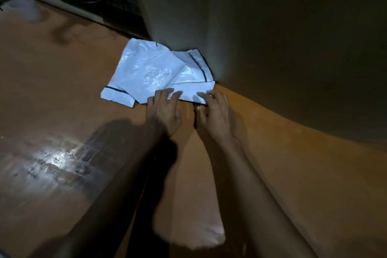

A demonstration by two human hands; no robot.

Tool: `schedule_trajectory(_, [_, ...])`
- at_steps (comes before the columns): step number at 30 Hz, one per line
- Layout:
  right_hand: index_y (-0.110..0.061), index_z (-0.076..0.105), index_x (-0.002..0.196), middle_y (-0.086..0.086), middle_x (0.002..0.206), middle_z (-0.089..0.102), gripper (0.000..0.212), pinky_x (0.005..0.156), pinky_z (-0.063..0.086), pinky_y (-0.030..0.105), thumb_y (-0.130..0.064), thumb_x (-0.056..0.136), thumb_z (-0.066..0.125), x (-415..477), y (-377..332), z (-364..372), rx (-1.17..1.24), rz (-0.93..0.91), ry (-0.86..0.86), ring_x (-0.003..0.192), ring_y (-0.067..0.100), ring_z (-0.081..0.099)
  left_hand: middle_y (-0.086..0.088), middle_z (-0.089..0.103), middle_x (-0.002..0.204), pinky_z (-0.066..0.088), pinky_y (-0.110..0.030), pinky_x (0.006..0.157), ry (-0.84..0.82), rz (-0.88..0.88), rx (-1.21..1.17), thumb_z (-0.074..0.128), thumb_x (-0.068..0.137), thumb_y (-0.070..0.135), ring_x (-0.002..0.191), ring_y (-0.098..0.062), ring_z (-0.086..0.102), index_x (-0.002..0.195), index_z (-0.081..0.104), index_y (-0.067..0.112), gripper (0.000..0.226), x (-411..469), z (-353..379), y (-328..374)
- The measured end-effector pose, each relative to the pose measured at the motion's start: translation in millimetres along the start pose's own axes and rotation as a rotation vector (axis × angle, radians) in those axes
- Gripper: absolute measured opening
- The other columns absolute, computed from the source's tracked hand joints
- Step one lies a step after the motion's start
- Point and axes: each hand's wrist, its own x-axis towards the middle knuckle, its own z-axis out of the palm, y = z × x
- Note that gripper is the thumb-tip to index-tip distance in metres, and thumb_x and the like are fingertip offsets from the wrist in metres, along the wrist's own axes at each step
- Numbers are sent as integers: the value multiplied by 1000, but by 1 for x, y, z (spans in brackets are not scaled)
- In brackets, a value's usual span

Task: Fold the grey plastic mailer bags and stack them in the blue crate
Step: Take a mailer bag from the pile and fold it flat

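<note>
Your left grip (163, 111) is open and flat, its fingers straight and laid on the near edge of the nearest mailer bag (188, 93). Your right grip (216, 111) has its fingers bent over the same edge further right. Blur hides the thumb, so I cannot tell whether it pinches the plastic or only touches it.

That bag lies directly ahead of both grips. Its long axis runs left to right between them, so each grip has one end and neither looks nearer.

Beyond it the pile of mailer bags (146, 69) spreads away and to the left, crumpled and overlapping. The pile's far right corner sits against the foot of the dark wall (272, 48). All of it rests on the orange-brown surface (62, 90); whether that is a bench or the floor, I cannot say.

The blue crate is not in view, so nothing shows what it holds. You will likely have to find it before stacking.
</note>
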Motion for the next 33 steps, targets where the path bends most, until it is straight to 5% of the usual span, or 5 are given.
schedule_trajectory(9, [-12, 80, 107, 6, 105, 68, 22, 73, 51, 35, -3, 89, 71, 23, 11, 33, 0, -92, 131, 100, 31, 57, -3, 64, 126, 34, -47, 83, 44, 91, 167, 61, 92, 33, 109, -32, 55, 121, 69, 26, 31, 18, 10, -20])
schedule_trajectory(15, [-10, 82, 96, 3, 89, 68, 24, 63, 50, 35, -1, 84, 63, -18, 5, 3, 29, -81, 239, 87, 27, 58, 0, 68, 106, 36, -46, 79, 79, 224, 125, 72, 89, 16, 96, -30, 58, 107, 74, 24, 20, -2, -16, -1])
schedule_trajectory(23, [-12, 81, 106, 5, 104, 71, 29, 77, 52, 35, 8, 86, 75, -159, 25, -95, 20, -66, 382, 94, 26, 60, -3, 70, 106, 37, -44, 77, 172, 348, -105, 71, 78, -1, 95, -31, 63, 108, 77, 22, 38, -95, -82, 100])
schedule_trajectory(27, [-7, 80, 106, 10, 109, 72, 15, 83, 53, 37, -10, 95, 70, -240, 30, -149, -11, -64, 494, 97, 29, 63, -6, 69, 110, 38, -44, 79, 183, 442, -192, 58, 83, 1, 100, -31, 61, 113, 77, 21, 41, -144, -107, 161])
schedule_trajectory(33, [-15, 80, 108, 5, 118, 70, 17, 89, 51, 40, -13, 94, 70, -331, 59, -148, 31, 157, 380, 105, 25, 60, -5, 68, 114, 39, -42, 81, -63, 448, -233, 71, 90, 12, 109, -29, 60, 115, 75, 22, 27, -218, -75, 205])
